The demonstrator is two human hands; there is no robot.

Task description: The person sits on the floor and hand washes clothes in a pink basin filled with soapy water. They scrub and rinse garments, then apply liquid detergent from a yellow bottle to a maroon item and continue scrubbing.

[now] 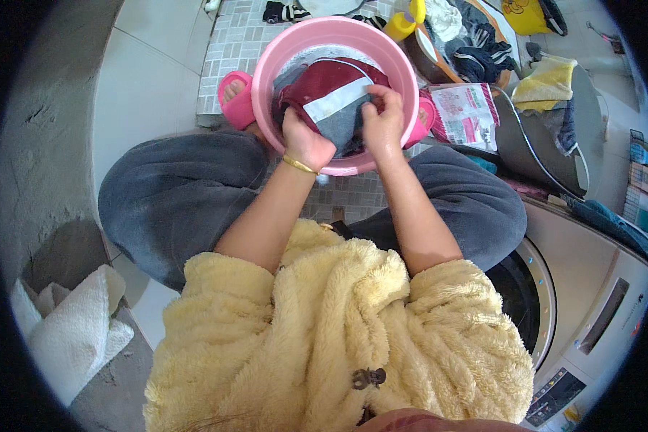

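A pink plastic basin (336, 28) stands on the tiled floor between my feet. In it a wet garment (340, 81) of dark red, white and grey cloth lies over sudsy water. My left hand (306, 141) is at the basin's near left side, its fingers curled around the garment's edge, the fingertips partly hidden by the cloth. At the right side my right hand (383, 119) pinches the garment near the end of the white stripe, thumb and forefinger on the cloth.
To the right are a pink and white detergent bag (464, 116), a yellow bottle (405, 22), a tub of dark clothes (478, 59) and a front-loading washing machine (567, 291). A grey wall (43, 135) and a white towel (75, 335) are on the left. Pink slippers (236, 102) flank the basin.
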